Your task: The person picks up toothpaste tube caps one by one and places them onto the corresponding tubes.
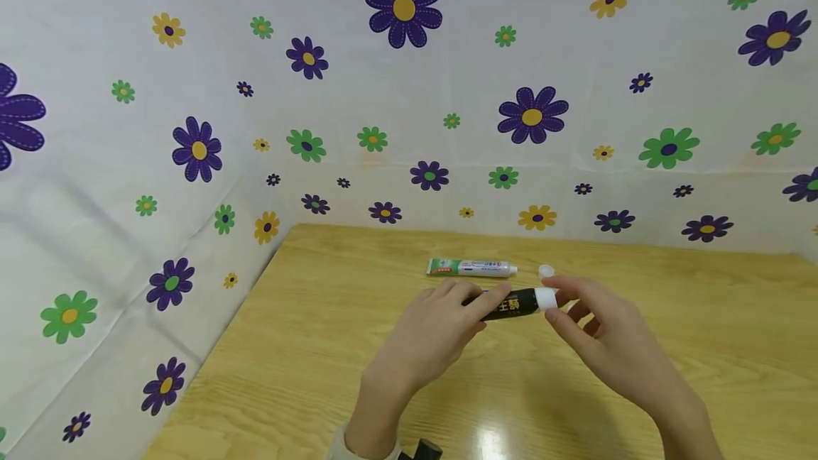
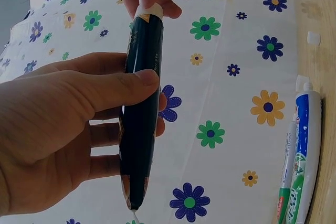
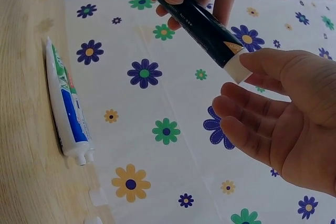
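Note:
My left hand (image 1: 441, 325) grips a black toothpaste tube (image 1: 522, 304) around its body, thumb on the near side in the left wrist view. The tube's white cap (image 3: 238, 67) is on its end, and my right hand (image 1: 601, 339) pinches that cap between thumb and index finger. The other right fingers are loosely bent, away from the tube. A white and green toothpaste tube (image 1: 476, 267) lies beyond the left hand with its nozzle bare. Next to it lies a larger white, blue and green toothpaste tube (image 2: 308, 156), mostly hidden behind my left hand in the head view.
Loose white caps lie on the wooden table (image 1: 287, 332), one cap (image 1: 546, 271) beyond my right fingertips. Flower-patterned white cloth (image 1: 473, 77) stands along the back and left edges of the table. A dark object (image 1: 427, 450) shows by my left wrist.

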`<state>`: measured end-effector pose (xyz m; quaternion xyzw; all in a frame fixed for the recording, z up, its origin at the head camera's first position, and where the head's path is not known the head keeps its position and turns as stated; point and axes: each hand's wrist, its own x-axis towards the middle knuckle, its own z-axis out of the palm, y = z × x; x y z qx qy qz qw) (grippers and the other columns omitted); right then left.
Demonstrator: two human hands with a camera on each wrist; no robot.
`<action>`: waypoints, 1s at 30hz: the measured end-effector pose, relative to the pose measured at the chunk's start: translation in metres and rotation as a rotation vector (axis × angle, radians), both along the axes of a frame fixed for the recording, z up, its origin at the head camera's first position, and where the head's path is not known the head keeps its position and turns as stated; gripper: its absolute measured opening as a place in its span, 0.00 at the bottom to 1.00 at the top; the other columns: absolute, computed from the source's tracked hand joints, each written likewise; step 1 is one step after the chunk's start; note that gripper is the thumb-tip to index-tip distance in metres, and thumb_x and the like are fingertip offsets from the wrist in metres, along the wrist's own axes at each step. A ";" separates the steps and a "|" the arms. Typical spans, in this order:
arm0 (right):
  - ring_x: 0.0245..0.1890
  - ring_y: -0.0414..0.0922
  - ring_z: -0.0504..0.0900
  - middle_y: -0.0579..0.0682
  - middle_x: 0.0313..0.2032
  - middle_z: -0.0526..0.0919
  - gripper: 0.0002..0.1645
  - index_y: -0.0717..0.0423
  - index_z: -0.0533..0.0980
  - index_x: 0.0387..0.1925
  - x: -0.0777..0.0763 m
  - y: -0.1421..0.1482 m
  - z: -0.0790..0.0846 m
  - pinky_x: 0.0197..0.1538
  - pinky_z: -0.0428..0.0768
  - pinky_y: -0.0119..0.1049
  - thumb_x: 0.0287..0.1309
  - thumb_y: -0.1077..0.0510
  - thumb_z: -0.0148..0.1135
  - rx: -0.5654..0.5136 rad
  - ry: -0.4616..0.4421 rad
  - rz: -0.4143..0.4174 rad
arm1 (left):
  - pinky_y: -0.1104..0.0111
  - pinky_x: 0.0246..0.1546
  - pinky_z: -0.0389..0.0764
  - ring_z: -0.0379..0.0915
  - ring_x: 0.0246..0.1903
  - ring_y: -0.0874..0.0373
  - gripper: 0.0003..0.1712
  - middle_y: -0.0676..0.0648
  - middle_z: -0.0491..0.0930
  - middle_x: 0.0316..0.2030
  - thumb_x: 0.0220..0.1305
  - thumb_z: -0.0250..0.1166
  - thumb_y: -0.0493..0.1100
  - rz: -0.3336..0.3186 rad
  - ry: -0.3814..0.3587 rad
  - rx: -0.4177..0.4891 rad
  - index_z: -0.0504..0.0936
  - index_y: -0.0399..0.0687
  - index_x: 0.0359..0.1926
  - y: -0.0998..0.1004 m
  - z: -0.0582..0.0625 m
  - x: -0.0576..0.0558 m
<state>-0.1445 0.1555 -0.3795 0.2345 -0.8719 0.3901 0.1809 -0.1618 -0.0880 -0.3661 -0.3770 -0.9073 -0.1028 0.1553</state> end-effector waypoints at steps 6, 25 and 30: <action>0.31 0.34 0.78 0.43 0.38 0.82 0.24 0.54 0.77 0.58 0.001 0.001 -0.001 0.27 0.79 0.30 0.59 0.67 0.68 -0.009 -0.013 0.008 | 0.62 0.45 0.82 0.78 0.51 0.57 0.34 0.53 0.80 0.49 0.63 0.70 0.42 0.001 -0.003 0.006 0.71 0.63 0.68 0.002 -0.002 0.001; 0.34 0.36 0.78 0.46 0.41 0.84 0.16 0.58 0.78 0.55 0.000 0.004 0.001 0.30 0.80 0.31 0.67 0.62 0.62 0.008 -0.088 0.002 | 0.60 0.41 0.83 0.79 0.49 0.54 0.33 0.50 0.81 0.48 0.62 0.71 0.41 -0.017 0.059 -0.004 0.72 0.62 0.67 0.004 0.000 0.001; 0.34 0.36 0.78 0.47 0.39 0.84 0.14 0.59 0.78 0.53 0.000 0.005 0.001 0.32 0.81 0.32 0.69 0.59 0.60 0.021 -0.125 -0.009 | 0.59 0.42 0.83 0.78 0.49 0.54 0.33 0.50 0.81 0.48 0.62 0.71 0.41 -0.016 0.046 -0.008 0.72 0.62 0.67 0.004 -0.001 0.001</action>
